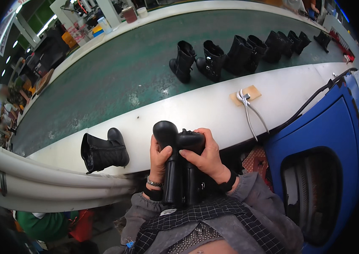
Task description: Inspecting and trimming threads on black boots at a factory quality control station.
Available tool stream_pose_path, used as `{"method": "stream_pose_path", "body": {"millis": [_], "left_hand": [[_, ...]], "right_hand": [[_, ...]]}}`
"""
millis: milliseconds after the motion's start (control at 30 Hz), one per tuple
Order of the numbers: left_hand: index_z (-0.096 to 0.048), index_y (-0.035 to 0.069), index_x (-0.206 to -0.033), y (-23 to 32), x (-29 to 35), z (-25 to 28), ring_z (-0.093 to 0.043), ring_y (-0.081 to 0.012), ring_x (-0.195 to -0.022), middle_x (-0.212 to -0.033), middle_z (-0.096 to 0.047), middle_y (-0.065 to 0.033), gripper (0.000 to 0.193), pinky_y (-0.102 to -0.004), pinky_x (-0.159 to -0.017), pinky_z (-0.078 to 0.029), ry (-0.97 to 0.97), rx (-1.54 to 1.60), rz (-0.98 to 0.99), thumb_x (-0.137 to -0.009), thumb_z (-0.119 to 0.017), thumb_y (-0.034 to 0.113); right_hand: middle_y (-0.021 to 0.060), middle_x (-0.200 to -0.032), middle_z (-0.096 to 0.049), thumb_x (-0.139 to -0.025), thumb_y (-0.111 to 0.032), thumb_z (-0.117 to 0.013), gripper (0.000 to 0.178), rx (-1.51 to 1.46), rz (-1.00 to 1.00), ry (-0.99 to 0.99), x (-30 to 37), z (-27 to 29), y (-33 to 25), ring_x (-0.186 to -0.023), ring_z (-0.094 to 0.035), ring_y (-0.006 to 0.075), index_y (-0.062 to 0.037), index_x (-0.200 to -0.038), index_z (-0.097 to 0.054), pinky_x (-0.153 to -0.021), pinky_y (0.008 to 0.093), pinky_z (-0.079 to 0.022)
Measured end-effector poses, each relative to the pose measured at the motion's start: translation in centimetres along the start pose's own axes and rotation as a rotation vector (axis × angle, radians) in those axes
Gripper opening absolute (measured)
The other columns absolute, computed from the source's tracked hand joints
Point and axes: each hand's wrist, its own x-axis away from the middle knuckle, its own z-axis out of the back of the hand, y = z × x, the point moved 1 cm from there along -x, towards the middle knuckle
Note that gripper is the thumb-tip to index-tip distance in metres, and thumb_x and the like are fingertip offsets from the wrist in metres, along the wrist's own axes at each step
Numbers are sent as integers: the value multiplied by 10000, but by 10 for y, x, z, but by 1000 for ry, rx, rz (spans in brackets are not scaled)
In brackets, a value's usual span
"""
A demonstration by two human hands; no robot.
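Side by side in front of my body are two black boots, feet upward and shafts running down toward my apron. My left hand [158,158] is closed around the ankle of the left boot [165,130], thumb across it. The right boot [191,141] is gripped by my right hand [208,157], its thumb on the near side of the foot. Both feet touch or nearly touch. To the left, a single black boot [105,154] lies on its side on the white ledge [145,112]. Metal pincers [253,112] rest with their head on a tan pad [233,98].
Beyond the ledge runs a green conveyor belt [99,84] carrying a row of several black boots [210,60]. A blue machine [315,127] with a dark window stands close at right. Thick white pipes [61,173] curve along the left. People are at the far left.
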Motion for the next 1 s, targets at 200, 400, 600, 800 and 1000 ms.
{"method": "stream_pose_path", "body": {"millis": [200,400,600,800,1000], "left_hand": [[-420,28,-1292,2,5,-1,-549,-204,-1073,-1181,-535,-99,679,-340,-958,-444,19,131,9,-726,-711,264],[-449,35,-1249,6,5,-4,-582,-192,-988,-1110,-562,-96,563,-326,-887,-487,56,172,12,-764,-663,222],[-479,15,-1112,49,-10,25,-596,-167,-772,-934,-582,-97,405,-297,-694,-521,264,-265,80,-795,-665,185],[-457,-24,-1231,54,-31,64,-593,-364,-945,-1045,-590,-249,718,-399,-850,-465,375,-1286,53,-711,-754,370],[-383,-73,-1352,59,-12,51,-385,-378,-1264,-1349,-416,-246,585,-445,-1091,-261,303,-1241,-437,-858,-605,147]], "right_hand": [[78,-918,-614,-706,-181,-806,530,224,121,-9,-2,-2,6,-835,-607,159,-40,-1098,-478,-766,290,-490],[91,-912,-612,-699,-184,-808,535,245,119,14,-1,-4,6,-834,-610,176,-33,-1092,-478,-760,300,-490],[151,-918,-576,-666,-317,-815,576,248,139,155,-3,-10,7,-831,-574,300,-16,-1050,-510,-730,388,-462],[159,-942,-578,-649,-279,-822,569,384,180,271,-1,-3,5,-862,-586,332,-38,-1066,-518,-774,401,-474],[154,-949,-571,-699,-315,-798,548,151,205,231,0,2,11,-857,-565,317,-42,-1074,-506,-770,385,-452]]}}
